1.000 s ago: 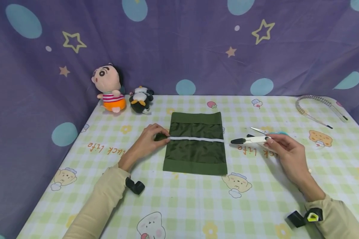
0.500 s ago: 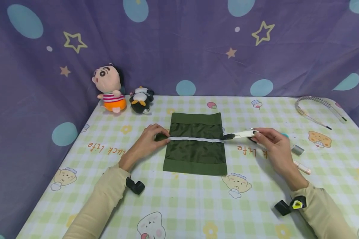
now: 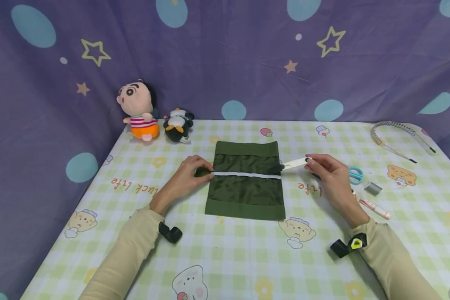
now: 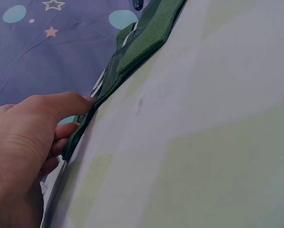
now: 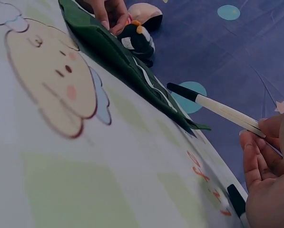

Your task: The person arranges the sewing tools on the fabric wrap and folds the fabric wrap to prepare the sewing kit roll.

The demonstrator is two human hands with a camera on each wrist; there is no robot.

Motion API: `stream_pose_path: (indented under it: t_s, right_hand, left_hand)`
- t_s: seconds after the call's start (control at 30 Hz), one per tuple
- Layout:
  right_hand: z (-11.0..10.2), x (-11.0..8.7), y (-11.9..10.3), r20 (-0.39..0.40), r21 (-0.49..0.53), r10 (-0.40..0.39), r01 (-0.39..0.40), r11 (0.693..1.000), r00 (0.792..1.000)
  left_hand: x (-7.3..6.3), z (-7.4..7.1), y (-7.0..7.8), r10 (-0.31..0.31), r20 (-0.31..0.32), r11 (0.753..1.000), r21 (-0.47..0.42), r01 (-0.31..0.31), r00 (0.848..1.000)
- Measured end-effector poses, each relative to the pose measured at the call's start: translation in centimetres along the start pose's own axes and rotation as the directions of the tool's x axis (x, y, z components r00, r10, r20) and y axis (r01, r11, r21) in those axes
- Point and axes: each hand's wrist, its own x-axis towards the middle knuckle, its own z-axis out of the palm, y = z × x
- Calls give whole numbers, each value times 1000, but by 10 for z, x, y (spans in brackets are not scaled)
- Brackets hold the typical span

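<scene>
A dark green fabric piece (image 3: pixel 247 191) lies on the table in the head view, with a thin white strip (image 3: pixel 243 174) running across its middle. My left hand (image 3: pixel 185 179) pinches the fabric's left edge where the strip ends; in the left wrist view the thumb lies over the fold. Held between thumb and fingers of my right hand (image 3: pixel 331 177) is a white pen (image 3: pixel 296 163) with a long black cap. Its black end overlaps the right part of the fabric, just above the strip. In the right wrist view, this pen (image 5: pixel 222 113) slants over the fabric's right end.
Right of my right hand lie teal-handled scissors (image 3: pixel 355 175), a grey spool (image 3: pixel 373 188) and a small pinkish-white tube (image 3: pixel 375 208). A second black-capped item (image 5: pixel 237 199) lies below that hand. Two plush toys (image 3: pixel 139 110) sit back left; a hoop-shaped headband (image 3: pixel 390 125) lies back right.
My right hand has moved left with the pen, bringing its black end from beside the fabric to over it. The spool and tube have come into sight. My left hand stays in place.
</scene>
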Motion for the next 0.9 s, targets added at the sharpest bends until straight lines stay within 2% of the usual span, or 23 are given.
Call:
stream_pose_path:
  t_s: [0.17, 0.67, 0.9]
  right_hand:
    - [7, 6, 1, 7, -30, 7, -7, 1000, 1000]
    - [29, 26, 7, 38, 21, -54, 53, 998, 998]
    - [38, 32, 9, 56, -24, -47, 48, 999, 997]
  left_hand:
    - [0, 1, -2, -2, 0, 1000, 2, 2, 1000]
    - [-1, 1, -3, 2, -4, 1000, -3, -2, 1000]
    - [0, 1, -3, 5, -8, 1000, 0, -5, 1000]
